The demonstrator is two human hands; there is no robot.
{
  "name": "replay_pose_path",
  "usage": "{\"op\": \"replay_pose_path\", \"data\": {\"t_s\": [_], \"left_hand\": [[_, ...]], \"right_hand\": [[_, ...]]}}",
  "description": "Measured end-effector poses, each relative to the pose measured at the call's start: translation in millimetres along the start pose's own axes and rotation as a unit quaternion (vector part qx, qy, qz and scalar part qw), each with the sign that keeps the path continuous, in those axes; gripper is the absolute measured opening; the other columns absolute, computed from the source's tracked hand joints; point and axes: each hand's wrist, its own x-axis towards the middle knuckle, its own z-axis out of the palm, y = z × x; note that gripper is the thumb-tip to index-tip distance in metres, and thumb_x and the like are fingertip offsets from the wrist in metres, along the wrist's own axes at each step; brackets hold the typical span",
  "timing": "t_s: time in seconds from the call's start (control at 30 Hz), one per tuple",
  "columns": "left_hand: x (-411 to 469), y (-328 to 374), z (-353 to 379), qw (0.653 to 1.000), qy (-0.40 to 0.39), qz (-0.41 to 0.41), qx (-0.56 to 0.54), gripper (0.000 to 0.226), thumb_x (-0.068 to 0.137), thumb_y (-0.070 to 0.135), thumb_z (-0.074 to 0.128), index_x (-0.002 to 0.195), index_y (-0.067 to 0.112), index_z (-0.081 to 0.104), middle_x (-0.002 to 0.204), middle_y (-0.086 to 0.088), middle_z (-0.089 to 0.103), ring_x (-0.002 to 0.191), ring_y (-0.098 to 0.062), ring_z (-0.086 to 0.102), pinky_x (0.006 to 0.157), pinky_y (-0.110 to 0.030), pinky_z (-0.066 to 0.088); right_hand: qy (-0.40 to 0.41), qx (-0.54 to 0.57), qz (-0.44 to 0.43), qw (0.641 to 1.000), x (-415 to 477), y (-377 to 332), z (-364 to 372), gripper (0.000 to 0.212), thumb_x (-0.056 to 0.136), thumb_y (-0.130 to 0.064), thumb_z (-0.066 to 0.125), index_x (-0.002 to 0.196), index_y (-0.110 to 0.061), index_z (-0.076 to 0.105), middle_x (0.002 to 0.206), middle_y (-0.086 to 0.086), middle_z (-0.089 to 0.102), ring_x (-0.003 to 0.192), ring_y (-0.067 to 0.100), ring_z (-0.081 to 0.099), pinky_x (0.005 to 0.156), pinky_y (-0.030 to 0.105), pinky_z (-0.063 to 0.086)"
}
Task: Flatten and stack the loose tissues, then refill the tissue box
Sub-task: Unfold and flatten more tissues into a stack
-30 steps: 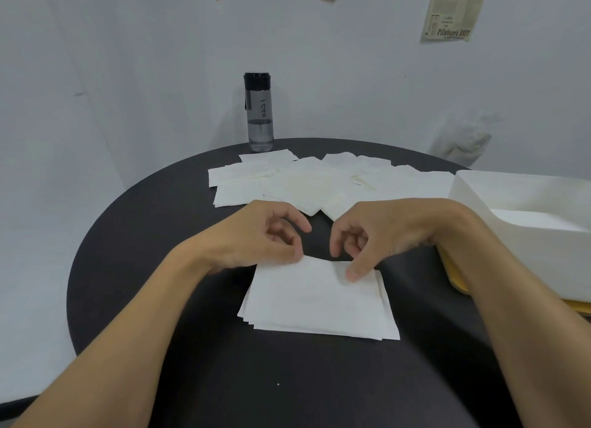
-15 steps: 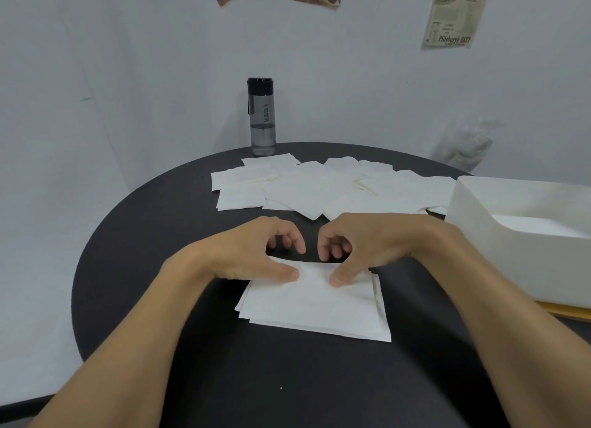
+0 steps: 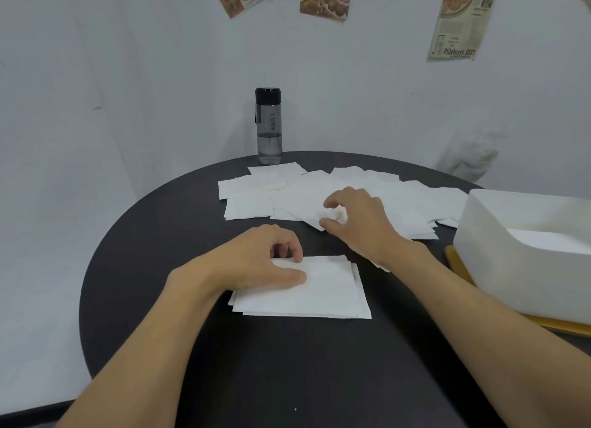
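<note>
A stack of flattened tissues (image 3: 319, 295) is seen at the centre of the frame on the round black table (image 3: 192, 347). Its long axis runs left to right across the picture, with the near edge dipping slightly toward the lower right. The sheets are not fully squared, and offset edges show at the right and lower left.

The left hand (image 3: 265, 263) is rested on the stack's upper left part. The thumb is laid flat on the top sheet and the loosely curled fingertips are set at the far edge, so nothing is gripped.

The right hand (image 3: 356, 219) is placed above and to the right, over the loose tissues (image 3: 256, 192). These are spread in an overlapping band running left to right across the far half of the table. The near corner of a single tissue (image 3: 311, 218) is pinched between the thumb and curled fingers, and that corner points toward the stack.

At the right edge the white tissue box (image 3: 524, 267) stands with its top open, on a yellow tray (image 3: 459, 267). A dark water bottle (image 3: 268, 127) stands upright beyond the loose tissues, at the table's far edge. Printed clippings (image 3: 462, 18) are stuck to the wall along the top of the frame.
</note>
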Motion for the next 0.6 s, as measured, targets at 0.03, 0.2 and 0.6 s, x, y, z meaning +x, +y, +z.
{"op": "replay_pose_path", "data": {"t_s": [0.03,0.2,0.6], "left_hand": [[0.7,-0.9,0.2,1.0,0.003,0.001,0.0,0.015,0.08,0.04,0.078,0.09,0.036,0.067,0.095,0.01,0.057,0.076,0.002,0.049,0.071,-0.015,0.041],[4.0,-4.3,0.3,1.0,0.001,0.002,0.006,0.016,0.08,0.043,0.078,0.089,0.037,0.066,0.09,0.012,0.054,0.076,-0.001,0.049,0.07,-0.017,0.04],[4.1,-4.7,1.5,1.0,-0.005,0.004,0.009,0.018,0.082,0.044,0.076,0.094,0.038,0.064,0.093,0.011,0.055,0.077,-0.002,0.049,0.069,-0.015,0.037]], "right_hand": [[0.001,-0.003,0.006,1.0,3.3,2.0,3.9,0.033,0.09,-0.04,0.067,0.119,-0.024,0.063,0.124,-0.007,0.061,0.119,0.017,0.05,0.097,0.031,0.03],[-0.024,0.005,0.024,0.999,6.5,7.8,14.7,0.041,0.086,-0.043,0.071,0.122,-0.022,0.064,0.129,-0.007,0.061,0.121,0.016,0.053,0.106,0.036,0.035],[0.005,0.007,0.028,1.0,6.5,6.5,16.0,0.014,0.093,-0.022,0.058,0.089,-0.023,0.072,0.102,-0.006,0.07,0.098,0.018,0.061,0.093,0.044,0.045]]}}
